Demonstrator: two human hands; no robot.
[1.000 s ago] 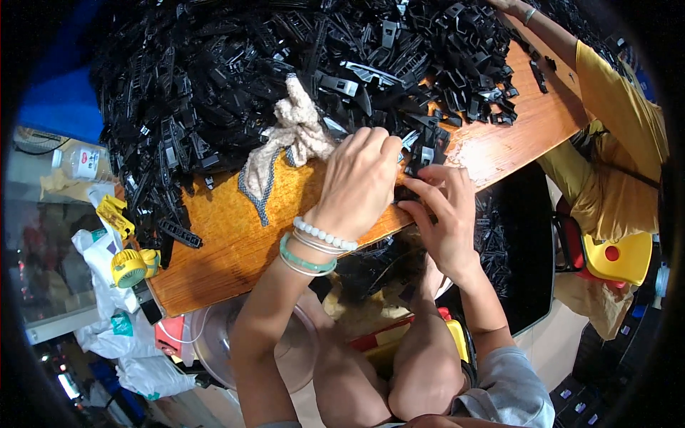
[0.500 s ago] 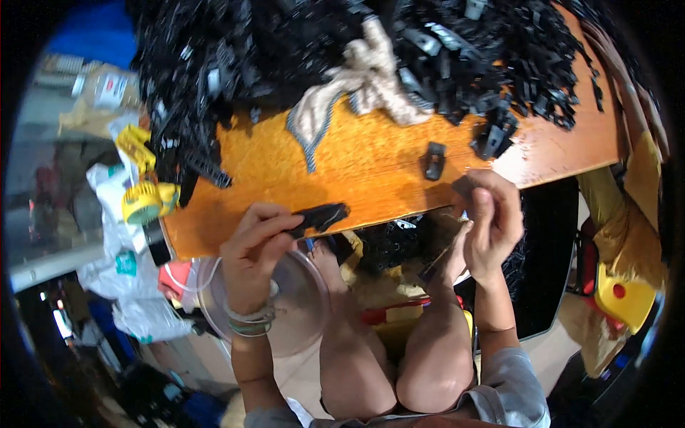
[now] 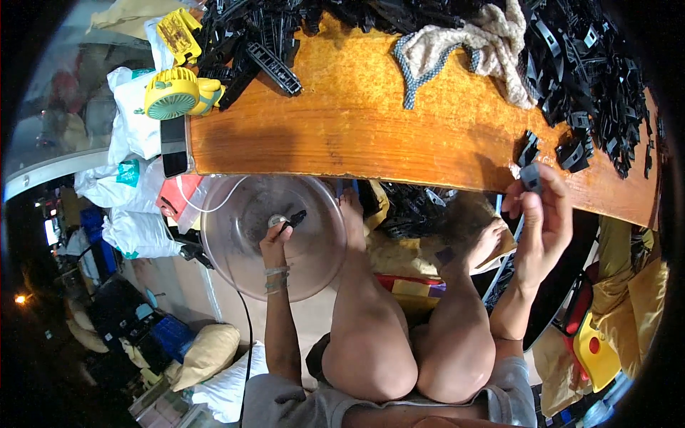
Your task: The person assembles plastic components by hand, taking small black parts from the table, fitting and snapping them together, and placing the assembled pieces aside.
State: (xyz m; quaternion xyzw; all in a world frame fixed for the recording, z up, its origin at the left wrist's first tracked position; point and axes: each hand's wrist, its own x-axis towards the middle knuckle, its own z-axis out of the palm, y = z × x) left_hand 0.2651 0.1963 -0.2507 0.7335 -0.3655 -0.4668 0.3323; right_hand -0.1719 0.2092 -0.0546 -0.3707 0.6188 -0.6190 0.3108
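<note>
My left hand [image 3: 273, 246] is closed on a small black plastic part [image 3: 296, 219], held over a round see-through basin [image 3: 221, 264] between the table and my legs. A small pale round thing shows beside the fingers. My right hand [image 3: 546, 228] is raised at the table's front edge, thumb and fingers pinching a small dark grey plastic piece [image 3: 531, 177]. Just beyond it, a few black parts [image 3: 573, 155] lie on the orange wooden table [image 3: 335, 146]. A crumpled beige cloth [image 3: 492, 53] with a dark patterned border rests farther back.
Heaps of black plastic parts [image 3: 603, 93] cover the table's far and right sides. At its left corner are a yellow fan [image 3: 173, 94] and a phone [image 3: 175, 146]. White bags [image 3: 139, 232] lie left of the basin. Under the table is a container of black parts [image 3: 421, 210].
My left hand has moved from the table edge down over the basin, still gripping a black part. The view has shifted left. My right hand keeps its pinch on the small piece.
</note>
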